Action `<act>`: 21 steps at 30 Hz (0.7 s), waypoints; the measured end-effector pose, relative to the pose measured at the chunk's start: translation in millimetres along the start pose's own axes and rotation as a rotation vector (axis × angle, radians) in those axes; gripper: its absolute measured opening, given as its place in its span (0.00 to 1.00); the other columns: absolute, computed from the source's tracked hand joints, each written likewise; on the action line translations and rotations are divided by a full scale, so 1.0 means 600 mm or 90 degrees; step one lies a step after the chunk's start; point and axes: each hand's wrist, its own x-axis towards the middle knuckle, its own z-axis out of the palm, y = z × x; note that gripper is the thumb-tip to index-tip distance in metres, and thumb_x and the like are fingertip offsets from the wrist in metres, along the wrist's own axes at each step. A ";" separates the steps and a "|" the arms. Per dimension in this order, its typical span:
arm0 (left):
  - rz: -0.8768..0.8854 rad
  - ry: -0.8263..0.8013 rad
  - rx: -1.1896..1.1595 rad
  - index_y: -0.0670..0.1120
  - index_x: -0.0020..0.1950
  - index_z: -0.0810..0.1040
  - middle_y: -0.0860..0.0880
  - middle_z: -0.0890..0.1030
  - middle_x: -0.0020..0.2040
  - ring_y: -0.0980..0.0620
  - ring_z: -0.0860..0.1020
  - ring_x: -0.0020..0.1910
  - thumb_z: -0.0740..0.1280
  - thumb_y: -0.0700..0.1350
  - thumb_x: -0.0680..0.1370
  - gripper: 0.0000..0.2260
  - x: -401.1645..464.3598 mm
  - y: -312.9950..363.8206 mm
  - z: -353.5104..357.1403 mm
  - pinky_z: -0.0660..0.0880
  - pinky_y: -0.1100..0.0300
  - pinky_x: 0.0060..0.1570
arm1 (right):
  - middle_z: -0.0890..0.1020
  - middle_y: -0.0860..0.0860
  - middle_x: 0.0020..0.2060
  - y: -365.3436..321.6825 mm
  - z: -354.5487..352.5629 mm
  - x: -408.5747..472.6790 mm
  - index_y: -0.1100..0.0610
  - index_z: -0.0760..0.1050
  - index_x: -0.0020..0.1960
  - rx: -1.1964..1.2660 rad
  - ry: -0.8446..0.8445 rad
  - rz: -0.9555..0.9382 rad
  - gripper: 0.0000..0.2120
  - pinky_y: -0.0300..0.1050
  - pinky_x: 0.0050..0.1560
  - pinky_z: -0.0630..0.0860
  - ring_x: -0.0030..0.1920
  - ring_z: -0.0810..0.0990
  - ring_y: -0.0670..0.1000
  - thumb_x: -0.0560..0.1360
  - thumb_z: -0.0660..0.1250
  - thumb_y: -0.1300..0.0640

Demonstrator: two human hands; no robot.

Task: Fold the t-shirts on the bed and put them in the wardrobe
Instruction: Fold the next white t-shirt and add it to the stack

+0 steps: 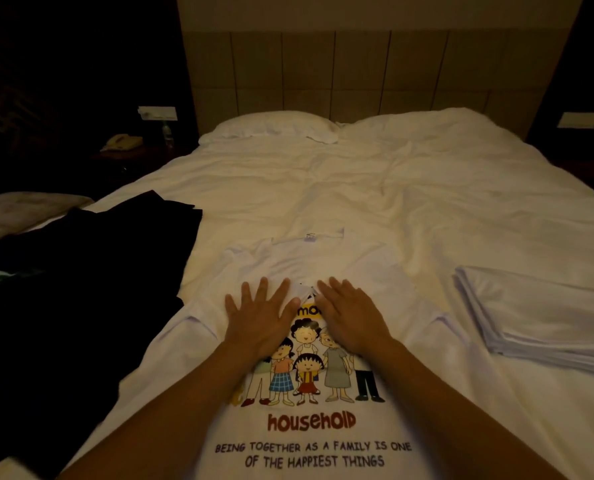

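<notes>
White bed (410, 188) carries one printed t-shirt (309, 427) at its near edge; left hand (257, 320) and right hand (352, 318) press it, fingers flat, gripping nothing. One folded stack (538, 317) lies near the right edge, one black pile (81, 271) near the left.

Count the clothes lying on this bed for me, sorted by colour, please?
White printed t-shirt, spread flat under both hands: 1
Folded white garments, stacked at right: 1 pile, number unclear
Black garments, heaped at left: 1 heap, number unclear
Total: 3 groups

A white pillow (271, 128) lies by the tan headboard (368, 64). On the dark nightstand sit a phone (121, 143) and a water bottle (167, 132).
</notes>
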 end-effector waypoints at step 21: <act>-0.004 0.148 -0.090 0.39 0.55 0.77 0.35 0.75 0.57 0.37 0.73 0.59 0.54 0.54 0.83 0.21 0.306 -0.082 -0.055 0.70 0.50 0.56 | 0.75 0.62 0.63 0.184 -0.046 0.264 0.59 0.71 0.69 -0.011 0.214 0.128 0.26 0.54 0.61 0.68 0.62 0.72 0.64 0.82 0.52 0.42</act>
